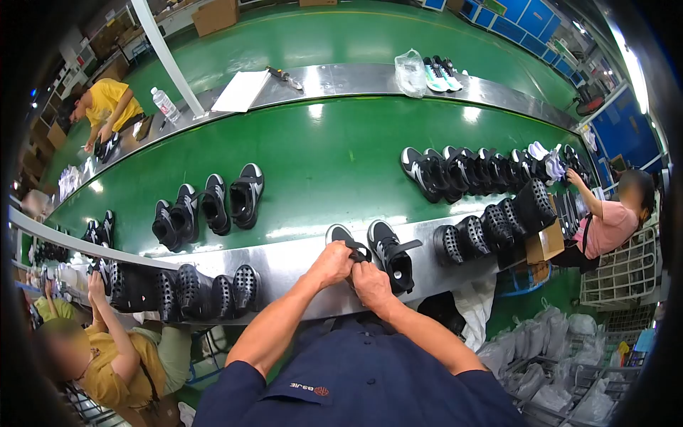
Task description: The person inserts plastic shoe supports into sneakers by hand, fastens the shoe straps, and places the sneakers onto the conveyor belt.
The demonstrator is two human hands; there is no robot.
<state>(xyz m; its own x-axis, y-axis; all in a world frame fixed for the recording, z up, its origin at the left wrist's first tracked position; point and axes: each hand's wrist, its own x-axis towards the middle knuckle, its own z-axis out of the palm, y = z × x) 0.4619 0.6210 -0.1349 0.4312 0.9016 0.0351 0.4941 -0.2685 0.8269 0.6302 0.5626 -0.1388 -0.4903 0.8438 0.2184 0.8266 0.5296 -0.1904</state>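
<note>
On the metal ledge in front of me stands a black shoe with a light toe (339,233), partly covered by my hands. My left hand (332,263) is closed at its strap, near the shoe's opening. Against it, my right hand (370,282) has its fingers pinched together on the same strap area; the fingertips partly hide what they grip. Just right of my hands lies a second black shoe (385,245), toe pointing away, its strap sticking out to the right. No hand touches that one.
Black shoes (245,196) stand on the green belt (320,156) at left and right. Black studded forms (245,288) line the metal ledge (299,263) on both sides. People work at far left, lower left and right. A bottle (165,104) and paper (242,91) lie beyond.
</note>
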